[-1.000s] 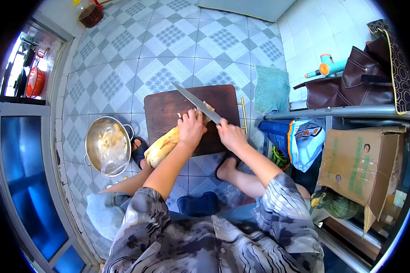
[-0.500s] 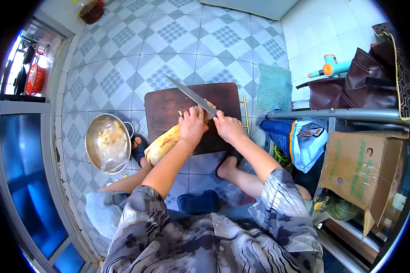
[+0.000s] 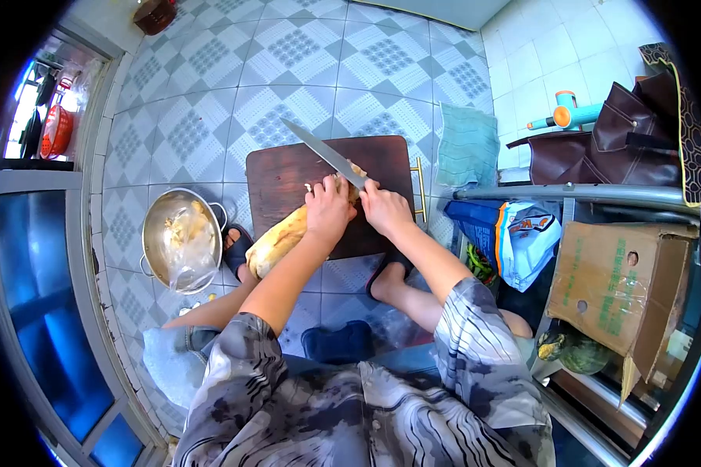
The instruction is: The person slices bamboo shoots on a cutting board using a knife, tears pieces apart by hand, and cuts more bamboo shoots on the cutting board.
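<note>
My right hand (image 3: pixel 387 208) is closed around the handle of a long kitchen knife (image 3: pixel 319 148), its blade pointing to the upper left. The blade lies across the far end of a thick, pale yellow stalk-like vegetable (image 3: pixel 276 243), whose exact kind I cannot make out. My left hand (image 3: pixel 329 208) presses down on this vegetable close to the blade, with fingers curled over it. Under both is a dark wooden chopping board (image 3: pixel 280 175) with a brass-coloured handle at its right side. Small pale bits lie by my left fingers.
A two-handled metal pot (image 3: pixel 154 237) with a plastic bag and pale pieces stands left of the board. My feet in dark slippers flank the board. On the right are a metal rack (image 3: pixel 522 193), a cardboard box (image 3: pixel 592 272) and a blue-and-white bag (image 3: pixel 526 241).
The knife and my right hand have shifted slightly up and to the left. My left hand stays on the vegetable, almost in the same place. The whole view has moved a little.
</note>
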{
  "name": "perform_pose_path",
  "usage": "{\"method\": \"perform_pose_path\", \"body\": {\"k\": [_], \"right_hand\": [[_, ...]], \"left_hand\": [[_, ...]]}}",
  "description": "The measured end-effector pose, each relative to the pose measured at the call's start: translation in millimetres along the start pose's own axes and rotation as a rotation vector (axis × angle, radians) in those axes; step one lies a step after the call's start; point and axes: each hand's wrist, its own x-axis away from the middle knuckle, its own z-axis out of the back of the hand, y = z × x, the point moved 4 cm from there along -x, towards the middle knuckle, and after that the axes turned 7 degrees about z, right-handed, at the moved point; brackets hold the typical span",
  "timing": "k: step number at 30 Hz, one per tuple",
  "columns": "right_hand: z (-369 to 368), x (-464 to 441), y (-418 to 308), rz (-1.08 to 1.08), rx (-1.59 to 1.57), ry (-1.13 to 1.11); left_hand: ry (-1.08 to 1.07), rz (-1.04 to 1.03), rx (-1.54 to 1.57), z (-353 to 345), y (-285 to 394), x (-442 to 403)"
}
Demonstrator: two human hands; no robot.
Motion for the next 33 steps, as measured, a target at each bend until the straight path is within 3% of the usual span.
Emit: {"method": "perform_pose_path", "body": {"k": [4,6,10,19,27,33], "right_hand": [[5,17,8,-0.012,-0.002,-0.008],[6,50,18,-0.132,-0.023,-0.101],[9,95,37,-0.174,0.012,-0.206],[-1,-11,-11,-0.074,-0.03,-0.021],[3,50,5,-0.295,-0.162,-0.021],[6,66,-8,-0.261,-0.139,-0.048]], "left_hand": [[0.017,0.032,0.003,2,4,1],[0.013,0.042,0.005,2,2,1],[0.036,0.019,0.019,1,1,1],[0.099,0.006,-0.077,-2,5,4],[0.127,0.029,-0.134,-1,-4,29],[0.167,0.011,-0.171,-10,-7,27]]}}
